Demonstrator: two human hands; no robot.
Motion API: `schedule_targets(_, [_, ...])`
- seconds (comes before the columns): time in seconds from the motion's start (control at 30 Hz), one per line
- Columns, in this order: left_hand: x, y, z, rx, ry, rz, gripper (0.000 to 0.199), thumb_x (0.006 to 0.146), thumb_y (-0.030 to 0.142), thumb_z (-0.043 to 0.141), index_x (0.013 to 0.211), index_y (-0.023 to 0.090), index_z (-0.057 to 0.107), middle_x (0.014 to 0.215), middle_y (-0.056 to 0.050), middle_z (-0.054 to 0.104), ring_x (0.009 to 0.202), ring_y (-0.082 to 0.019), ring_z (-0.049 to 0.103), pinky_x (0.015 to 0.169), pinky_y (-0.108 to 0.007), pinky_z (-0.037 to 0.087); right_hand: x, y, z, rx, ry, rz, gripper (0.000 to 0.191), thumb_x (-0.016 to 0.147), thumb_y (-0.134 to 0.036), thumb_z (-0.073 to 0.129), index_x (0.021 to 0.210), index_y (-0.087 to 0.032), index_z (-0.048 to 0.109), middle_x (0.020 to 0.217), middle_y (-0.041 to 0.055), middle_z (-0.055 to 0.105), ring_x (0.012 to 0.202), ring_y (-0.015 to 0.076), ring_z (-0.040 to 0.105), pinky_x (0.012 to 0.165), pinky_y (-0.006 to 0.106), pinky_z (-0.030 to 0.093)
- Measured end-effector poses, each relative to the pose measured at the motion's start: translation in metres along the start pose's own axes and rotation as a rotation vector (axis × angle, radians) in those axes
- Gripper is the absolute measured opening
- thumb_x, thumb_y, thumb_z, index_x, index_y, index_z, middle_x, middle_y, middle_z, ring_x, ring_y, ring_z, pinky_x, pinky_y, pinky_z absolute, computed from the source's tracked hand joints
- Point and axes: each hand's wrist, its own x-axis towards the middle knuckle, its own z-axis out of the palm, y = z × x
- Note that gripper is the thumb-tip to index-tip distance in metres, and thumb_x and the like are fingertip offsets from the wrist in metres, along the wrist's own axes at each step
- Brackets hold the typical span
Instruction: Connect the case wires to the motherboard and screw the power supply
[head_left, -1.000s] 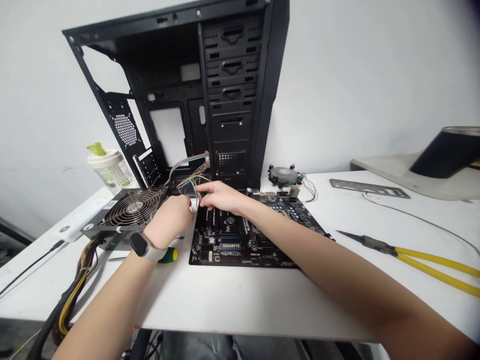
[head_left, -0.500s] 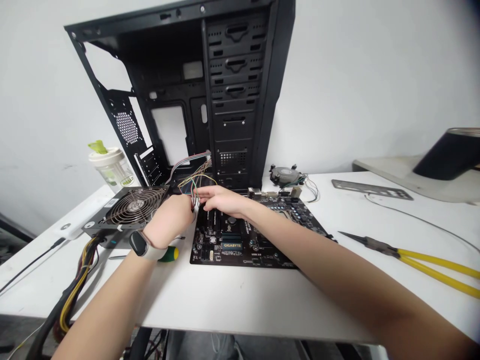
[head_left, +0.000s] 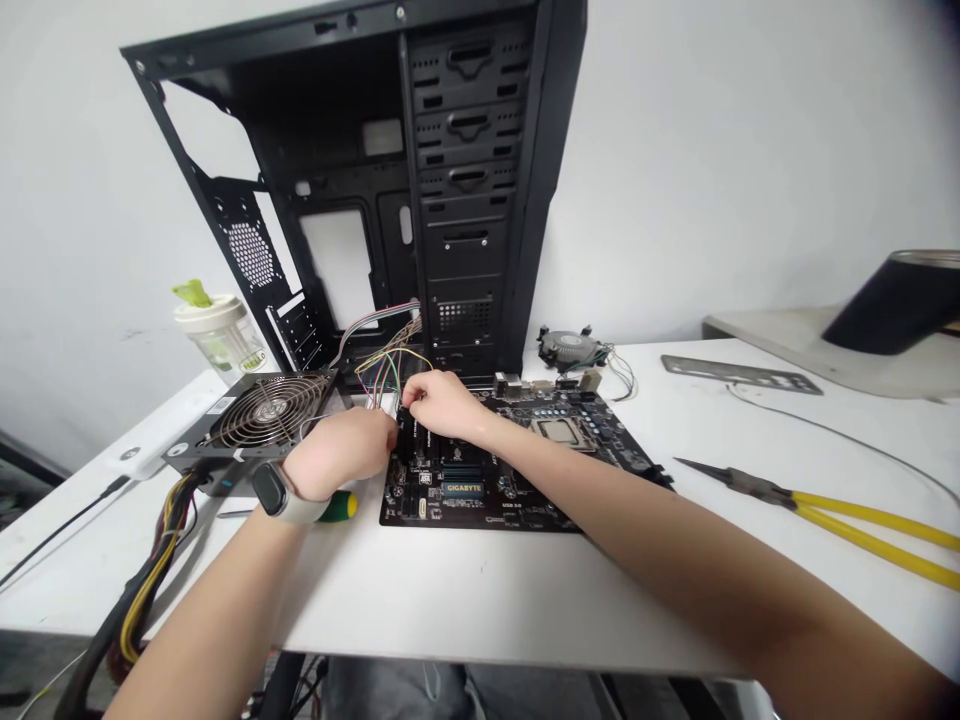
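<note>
Several thin coloured wires [head_left: 387,372] run out of the black computer case [head_left: 472,250] down to my hands. My left hand [head_left: 346,448], a watch on its wrist, is closed round the lower part of these wires at the left edge of the motherboard [head_left: 517,500]. Just right of it, over the board's back left corner, my right hand [head_left: 446,405] is pinched with its fingertips close to the wire ends. What lies between those fingertips is hidden. The motherboard lies flat, with a processor [head_left: 564,432] in its socket.
A power supply [head_left: 262,410] with a cable bundle stands left, a cup [head_left: 221,335] behind it. A screwdriver [head_left: 341,507] lies under my left wrist. To the right are long-nose pliers [head_left: 787,495], a metal I/O shield [head_left: 742,374] and a CPU cooler [head_left: 571,348].
My right hand has drawn its fingers in from a stretched position to a pinch. My left hand has shifted slightly right and down, and the wires now spread out above it.
</note>
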Motion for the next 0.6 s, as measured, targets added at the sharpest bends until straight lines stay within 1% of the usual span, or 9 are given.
schedule_targets(0.13, [-0.004,0.003,-0.001,0.031,-0.045,0.008,0.029,0.078,0.009,0.044,0.088,0.013,0.071,0.081,-0.013,0.07,0.067,-0.023,0.065,0.06,-0.03,0.047,-0.003,-0.003,0.004,0.006,-0.037,-0.016,0.025,0.064,-0.001,0.051,0.068,-0.016,0.07,0.075,0.001,0.071,0.075,0.0119,0.062,0.07,0.021,0.043])
schedule_targets(0.2, [-0.005,0.003,0.002,0.052,-0.046,0.013,0.03,0.08,0.01,0.042,0.088,0.01,0.071,0.078,-0.015,0.07,0.068,-0.024,0.065,0.062,-0.032,0.048,-0.005,-0.006,0.005,0.019,-0.051,-0.004,0.025,0.066,-0.002,0.051,0.069,-0.015,0.072,0.074,0.0014,0.071,0.074,0.0121,0.063,0.071,0.021,0.044])
schedule_targets(0.27, [-0.003,0.002,0.006,0.071,-0.033,0.017,0.031,0.081,0.01,0.041,0.093,0.009,0.07,0.077,-0.016,0.069,0.073,-0.026,0.066,0.065,-0.033,0.05,-0.007,-0.01,0.005,0.042,-0.067,0.006,0.025,0.068,-0.004,0.052,0.075,-0.015,0.074,0.076,0.0016,0.072,0.075,0.0118,0.063,0.072,0.02,0.045])
schedule_targets(0.3, [-0.002,0.001,0.008,0.08,-0.024,0.017,0.032,0.081,0.009,0.041,0.096,0.009,0.07,0.077,-0.017,0.069,0.075,-0.027,0.067,0.068,-0.034,0.051,-0.008,-0.013,0.004,0.068,-0.083,-0.005,0.028,0.069,-0.004,0.052,0.082,-0.015,0.075,0.081,0.0018,0.073,0.079,0.0114,0.064,0.075,0.02,0.046])
schedule_targets(0.37, [0.0,-0.001,0.011,0.091,-0.016,0.012,0.034,0.08,0.008,0.041,0.1,0.008,0.069,0.075,-0.017,0.069,0.077,-0.028,0.067,0.071,-0.037,0.052,-0.012,-0.019,0.002,0.145,-0.151,-0.028,0.042,0.07,-0.005,0.052,0.105,-0.017,0.071,0.102,0.0026,0.071,0.081,0.0096,0.063,0.076,0.018,0.047])
schedule_targets(0.43, [0.001,-0.003,0.012,0.094,-0.016,0.004,0.035,0.079,0.008,0.042,0.102,0.008,0.068,0.074,-0.017,0.068,0.078,-0.029,0.068,0.073,-0.038,0.052,-0.015,-0.026,-0.001,0.216,-0.291,0.023,0.061,0.073,-0.007,0.049,0.132,-0.021,0.054,0.113,0.0044,0.068,0.068,0.0076,0.061,0.066,0.019,0.049])
schedule_targets(0.47, [0.001,-0.003,0.012,0.093,-0.019,0.002,0.034,0.079,0.008,0.043,0.102,0.008,0.068,0.075,-0.017,0.069,0.078,-0.029,0.068,0.073,-0.039,0.053,-0.017,-0.029,-0.002,0.23,-0.374,0.077,0.068,0.075,-0.01,0.047,0.141,-0.024,0.043,0.109,0.005,0.068,0.059,0.0069,0.057,0.057,0.02,0.047])
schedule_targets(0.53, [-0.001,-0.001,0.01,0.089,-0.023,0.004,0.033,0.079,0.009,0.044,0.102,0.01,0.069,0.077,-0.017,0.069,0.079,-0.03,0.068,0.072,-0.039,0.053,-0.017,-0.034,-0.004,0.22,-0.5,0.187,0.073,0.079,-0.013,0.042,0.149,-0.026,0.026,0.085,0.0025,0.068,0.046,0.0066,0.048,0.044,0.019,0.041])
schedule_targets(0.6, [-0.003,0.001,0.007,0.092,-0.02,0.002,0.034,0.079,0.009,0.044,0.102,0.01,0.069,0.08,-0.017,0.07,0.081,-0.03,0.069,0.073,-0.039,0.053,-0.016,-0.037,-0.005,0.19,-0.55,0.214,0.074,0.079,-0.011,0.041,0.15,-0.024,0.024,0.066,-0.0019,0.059,0.043,0.0075,0.043,0.04,0.018,0.038])
